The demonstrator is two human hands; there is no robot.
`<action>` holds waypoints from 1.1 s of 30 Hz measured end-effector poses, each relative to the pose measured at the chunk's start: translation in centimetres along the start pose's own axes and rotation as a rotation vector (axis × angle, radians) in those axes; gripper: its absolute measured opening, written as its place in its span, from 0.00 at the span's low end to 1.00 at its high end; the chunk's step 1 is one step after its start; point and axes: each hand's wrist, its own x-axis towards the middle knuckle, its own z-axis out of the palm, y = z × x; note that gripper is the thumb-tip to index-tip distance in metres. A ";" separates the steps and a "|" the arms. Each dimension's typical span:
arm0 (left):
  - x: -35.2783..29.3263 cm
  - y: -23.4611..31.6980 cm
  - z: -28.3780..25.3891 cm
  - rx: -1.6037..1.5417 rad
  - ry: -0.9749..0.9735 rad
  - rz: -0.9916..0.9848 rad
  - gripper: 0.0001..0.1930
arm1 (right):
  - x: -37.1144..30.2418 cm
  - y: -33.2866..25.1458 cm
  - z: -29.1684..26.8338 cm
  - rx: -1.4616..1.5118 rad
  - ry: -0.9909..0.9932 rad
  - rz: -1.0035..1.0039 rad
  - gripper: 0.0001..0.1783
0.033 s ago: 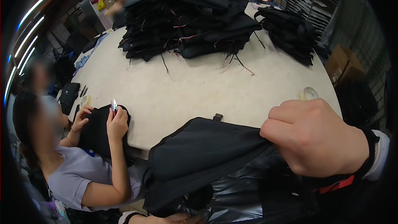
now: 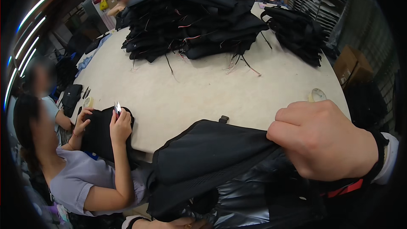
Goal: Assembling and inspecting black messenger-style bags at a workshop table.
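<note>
My right hand (image 2: 324,142) is closed in a fist round the upper right edge of a black fabric bag (image 2: 207,148), pulling that edge up. Shiny black lining (image 2: 243,197) shows in folds below the raised cloth, beside a dark round hollow (image 2: 204,200). From the far edge of the bag a small dark plastic buckle (image 2: 224,119) sticks out onto the table. My left hand (image 2: 180,224) is low at the bottom rim, with a ring on one finger. It seems to grip the near side of the bag, though its fingertips are partly hidden.
A pale table (image 2: 190,89) carries a tall stack of black bags (image 2: 195,21) with loose threads and a smaller pile (image 2: 296,34). Tape rolls (image 2: 317,95) lie on it. At left, a co-worker (image 2: 85,182) holds thread snips (image 2: 117,108) over black cloth. A cardboard box (image 2: 352,65) stands right.
My hands and the bag have not visibly moved. Past the stack, a person's arm has shifted slightly.
</note>
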 end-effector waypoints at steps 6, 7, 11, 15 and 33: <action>0.2 -0.6 -0.2 0.026 0.054 0.034 0.14 | 0.3 -0.1 -0.2 -0.009 -0.045 0.016 0.10; 0.2 -0.5 -0.3 0.000 0.043 0.020 0.14 | 0.4 -0.1 -0.1 -0.006 -0.043 0.012 0.10; 0.3 -0.9 -0.2 -0.057 0.041 0.006 0.14 | 0.5 0.2 0.3 -0.006 -0.015 0.014 0.10; 0.5 -0.3 -0.4 -0.097 0.034 -0.081 0.13 | 0.7 0.5 0.5 0.010 -0.010 0.020 0.10; 2.2 -1.9 -3.8 -0.067 -0.321 0.025 0.13 | 0.7 1.1 0.2 -0.052 -0.031 0.041 0.09</action>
